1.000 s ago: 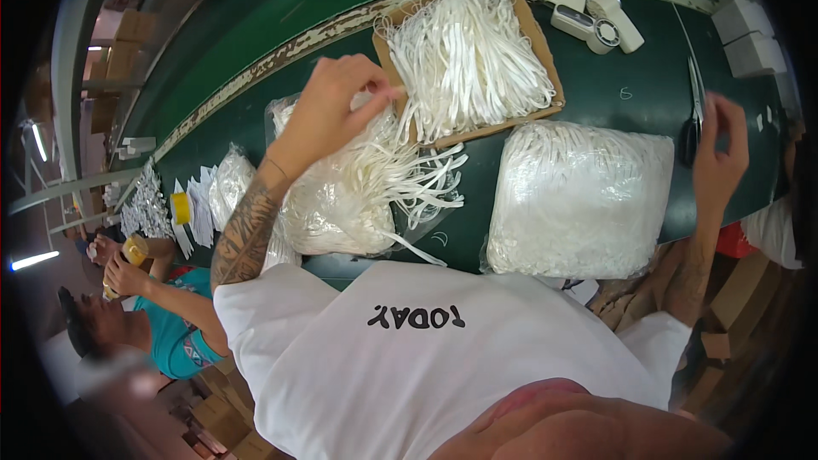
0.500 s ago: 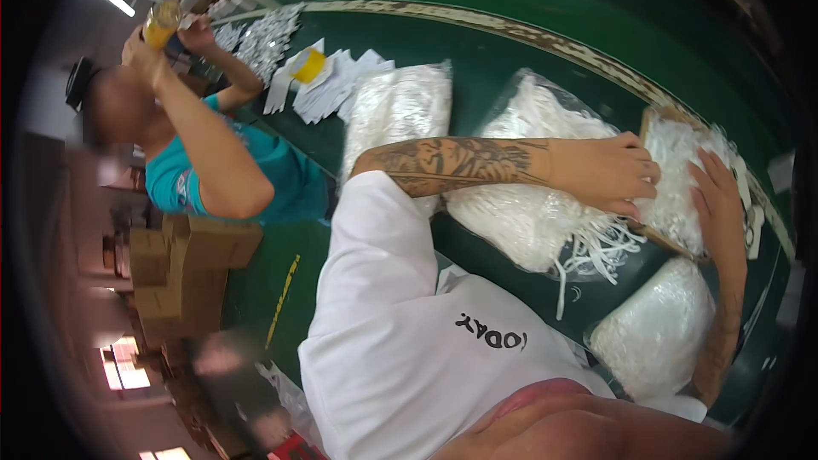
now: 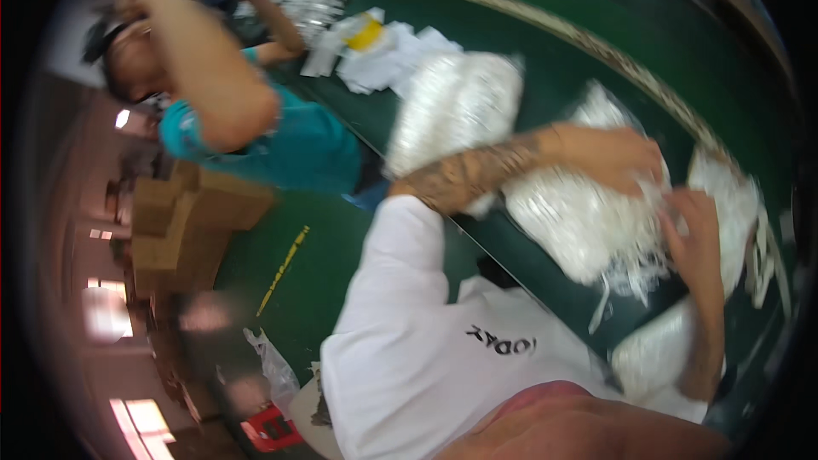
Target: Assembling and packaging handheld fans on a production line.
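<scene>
My left hand [image 3: 609, 158] reaches over an opened clear bag of white cords [image 3: 567, 213], its fingers bent and blurred. My right hand [image 3: 694, 230] meets it at the bag's right end, with fingers curled toward the thumb. A thin whitish, translucent wisp [image 3: 652, 192] shows between the fingertips of both hands; blur hides what it is. Loose ends of white cord [image 3: 635, 277] spill from the bag below the hands. Beyond my right hand is a pile of white, plastic-wrapped material [image 3: 724, 192]. Another full white bag [image 3: 656, 353] lies by my right forearm.
A clear-wrapped white pack [image 3: 460, 106] lies left on the green table [image 3: 545, 55]. White papers [image 3: 392, 60] with a yellow roll [image 3: 365, 34] lie farther left. A person in a teal shirt [image 3: 264, 149] stands at the table's left. Cardboard boxes [image 3: 192, 213] are stacked on the floor behind.
My right hand has moved left off the white pile to meet my left hand, whose fingers have lifted and bent. The view has shifted, and the co-worker's raised arms now sit higher in it.
</scene>
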